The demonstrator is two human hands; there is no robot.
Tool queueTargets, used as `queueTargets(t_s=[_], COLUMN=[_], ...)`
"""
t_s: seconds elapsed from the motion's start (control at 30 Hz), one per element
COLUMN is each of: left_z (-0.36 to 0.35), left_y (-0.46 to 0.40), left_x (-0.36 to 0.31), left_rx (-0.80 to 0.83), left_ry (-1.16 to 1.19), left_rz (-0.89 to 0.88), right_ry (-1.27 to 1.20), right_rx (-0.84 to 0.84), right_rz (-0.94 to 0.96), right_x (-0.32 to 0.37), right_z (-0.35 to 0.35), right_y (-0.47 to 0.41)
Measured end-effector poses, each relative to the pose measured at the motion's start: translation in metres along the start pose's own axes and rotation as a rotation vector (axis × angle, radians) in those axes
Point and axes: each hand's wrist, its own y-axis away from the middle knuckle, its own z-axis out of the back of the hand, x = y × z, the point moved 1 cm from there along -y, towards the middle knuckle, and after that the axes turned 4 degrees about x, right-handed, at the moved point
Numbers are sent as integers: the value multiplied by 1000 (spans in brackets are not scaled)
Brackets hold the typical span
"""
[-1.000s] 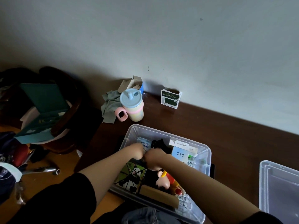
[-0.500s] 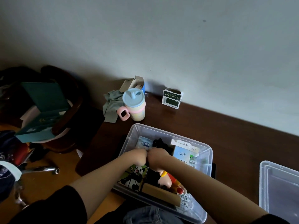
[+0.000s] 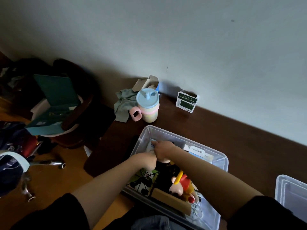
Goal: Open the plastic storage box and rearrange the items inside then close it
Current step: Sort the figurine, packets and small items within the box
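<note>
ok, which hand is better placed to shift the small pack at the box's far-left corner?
Right, probably. The right hand already has fingertips on the small pack; the left hand sits nearer, over the panda card.

our left hand (image 3: 147,161) hides its own fingers, we can't tell what it holds, our right arm (image 3: 204,170) covers part of the white packet (image 3: 198,152), the lid (image 3: 292,195) cut off by the edge

No legible text anywhere.
</note>
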Motion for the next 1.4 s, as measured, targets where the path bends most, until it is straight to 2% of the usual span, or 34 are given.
queueTargets(t_s=[0.1,0.2,0.3,0.37,0.43,0.57,0.63,0.7,0.73,0.8,0.9,1.0,1.2,1.4], left_z=[-1,3,3,4,8,18,18,12,9,1,-11,-15,-10,14], left_y=[6,12,14,18,27,39,44,46,47,43,41,46,49,49], left_x=[1,-4,-7,-8,-10,-24,-38,-53,-58,-67,-77,-86,-90,-73], left_rx=[68,108,76,-3,-150,-438,-356,-151,-87,-60,-146,-191,-193,-143], left_ry=[3,-29,-27,-22,-23,89,171,250,235,104,-183,-344,-505,-408], left_rz=[-1,24,25,19,7,-114,-196,-254,-274,-290,-229,-211,-194,-305], right_ry=[75,10,-140,-265,-429,-759,-853,-931,-963,-1015,-904,-728,-475,-258], right_rx=[58,62,-104,-259,-396,-517,-523,-508,-483,-422,-315,-250,-158,-33], right_rz=[27,-10,-36,-46,-97,-222,-294,-370,-397,-420,-442,-466,-548,-598], right_x=[4,6,5,4,1,-12,-16,-18,-18,-16,-11,-4,13,17], right_z=[5,12,19,21,18,1,-11,-24,-29,-41,-56,-64,-70,-75], right_y=[-4,-2,13,31,56,109,132,150,156,169,184,192,186,161])
